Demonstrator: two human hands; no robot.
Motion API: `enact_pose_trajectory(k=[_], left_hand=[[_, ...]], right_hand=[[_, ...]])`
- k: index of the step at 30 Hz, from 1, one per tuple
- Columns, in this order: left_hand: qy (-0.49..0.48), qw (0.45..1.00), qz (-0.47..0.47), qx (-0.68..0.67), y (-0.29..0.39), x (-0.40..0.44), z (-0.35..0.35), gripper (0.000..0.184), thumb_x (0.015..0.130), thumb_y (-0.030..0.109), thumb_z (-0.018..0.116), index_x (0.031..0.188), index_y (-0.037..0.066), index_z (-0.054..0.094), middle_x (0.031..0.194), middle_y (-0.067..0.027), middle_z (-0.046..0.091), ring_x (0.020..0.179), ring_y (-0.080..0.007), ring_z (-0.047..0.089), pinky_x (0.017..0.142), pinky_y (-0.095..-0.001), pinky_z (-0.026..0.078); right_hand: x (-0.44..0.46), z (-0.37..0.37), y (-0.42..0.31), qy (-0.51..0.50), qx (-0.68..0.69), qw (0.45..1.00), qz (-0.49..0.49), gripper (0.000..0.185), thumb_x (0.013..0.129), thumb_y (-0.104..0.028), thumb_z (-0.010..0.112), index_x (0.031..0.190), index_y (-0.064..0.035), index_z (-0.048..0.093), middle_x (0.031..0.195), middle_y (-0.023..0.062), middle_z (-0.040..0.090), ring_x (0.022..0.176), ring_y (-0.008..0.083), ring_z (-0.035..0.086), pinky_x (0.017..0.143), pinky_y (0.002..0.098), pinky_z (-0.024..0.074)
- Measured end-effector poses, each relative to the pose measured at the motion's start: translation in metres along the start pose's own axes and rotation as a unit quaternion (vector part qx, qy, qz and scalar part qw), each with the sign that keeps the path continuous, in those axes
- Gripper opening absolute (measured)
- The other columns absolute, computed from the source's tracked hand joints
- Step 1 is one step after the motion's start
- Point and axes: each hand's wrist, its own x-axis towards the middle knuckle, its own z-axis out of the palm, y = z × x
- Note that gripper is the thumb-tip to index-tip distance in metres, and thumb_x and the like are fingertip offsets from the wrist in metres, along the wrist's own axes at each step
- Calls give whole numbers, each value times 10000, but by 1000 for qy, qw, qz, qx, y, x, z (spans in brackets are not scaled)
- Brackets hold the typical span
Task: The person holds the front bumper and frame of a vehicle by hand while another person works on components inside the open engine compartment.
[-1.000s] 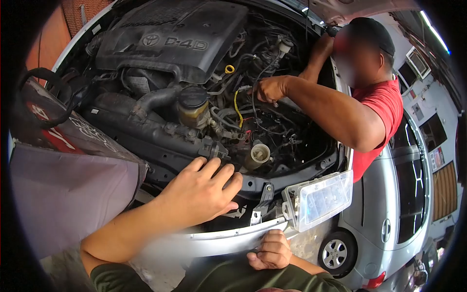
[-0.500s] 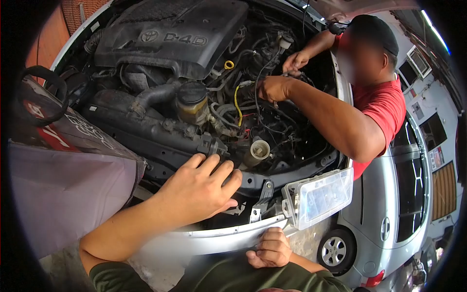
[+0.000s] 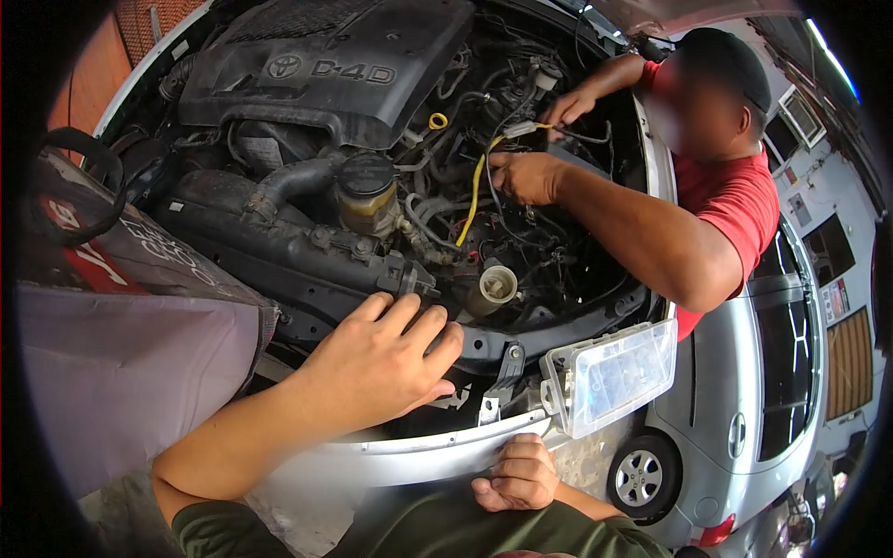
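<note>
My left hand (image 3: 386,358) rests over the black front crossmember (image 3: 279,284) of the engine bay, palm down. Its fingers are loosely bent and apart, holding nothing. Close to its fingertips stands a cream-coloured open filler neck (image 3: 496,285). My right hand (image 3: 523,474) is curled into a fist beside the silver front edge (image 3: 437,445) of the car, near my body; nothing shows in it. Right of it, a clear plastic case (image 3: 621,377) sits on the car's front corner.
Across the bay, a co-worker in a red shirt (image 3: 730,200) handles a yellow-sleeved cable (image 3: 476,191) with both hands. The engine cover (image 3: 326,74) and a capped reservoir (image 3: 366,191) lie behind my left hand. A box (image 3: 139,251) is at left; a silver car (image 3: 735,400) stands at right.
The co-worker's hands have moved apart, and the yellow-sleeved cable is now raised and stretched toward their far hand. My own hands have stayed in place.
</note>
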Motion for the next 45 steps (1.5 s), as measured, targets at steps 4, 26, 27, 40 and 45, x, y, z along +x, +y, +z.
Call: enact_pose_trajectory(k=[4,26,27,40,45], left_hand=[[3,1000,-1,-1,0,-1,1,586,851,487,812,1254,78,696,1245,-115,673,1160,-315,628,989,-447,513],[68,997,33,22,0,1,4,389,843,284,762,1152,49,735,1205,-122,703,1146,-317,645,960,-439,536],[79,995,47,36,-1,1,4,345,832,234,747,1122,45,746,1190,-118,710,1135,-312,651,945,-432,542],[215,971,104,-32,0,3,9,135,829,148,744,898,35,772,1008,-54,759,843,-189,685,671,-315,531],[187,976,100,-48,2,-2,2,109,839,110,760,921,40,778,1033,-49,771,848,-196,717,689,-321,561]], right_hand=[[0,-1,0,-4,1,1000,-1,281,743,-53,924,891,-55,686,839,60,650,767,262,639,665,387,527],[2,-1,0,-5,3,1000,-3,285,737,-53,930,874,-58,680,844,61,653,771,262,638,655,383,520],[1,-1,0,-2,2,1000,-2,286,736,-53,931,874,-57,680,847,62,653,772,263,638,655,384,521],[1,-2,1,-12,3,1000,-6,288,739,-55,929,875,-57,676,845,60,651,769,261,637,654,382,523],[3,-1,1,-8,3,1000,-10,286,738,-50,925,874,-58,674,838,58,647,752,255,631,652,379,519]])
